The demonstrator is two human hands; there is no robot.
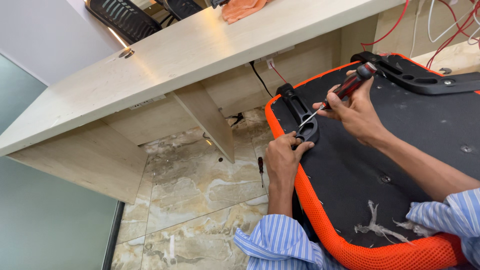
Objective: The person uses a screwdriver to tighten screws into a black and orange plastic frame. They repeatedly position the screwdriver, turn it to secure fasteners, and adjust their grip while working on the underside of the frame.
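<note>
An upturned chair seat (360, 165), black underneath with an orange mesh edge, fills the right side. A black plastic armrest bracket (300, 112) lies along its left edge. My left hand (284, 156) grips the near end of that bracket at the seat's rim. My right hand (352, 107) holds a red and black screwdriver (345, 89), its metal tip angled down into the bracket close to my left fingers. A second black bracket (420, 75) lies across the seat's far right.
A long pale wooden desk (165, 65) runs across the top, an orange cloth (242, 9) on it. A small screwdriver (260, 167) lies on the marble tile floor (200, 200). Red and white wires (450, 25) hang at the upper right. Black mesh chairs (125, 17) stand behind the desk.
</note>
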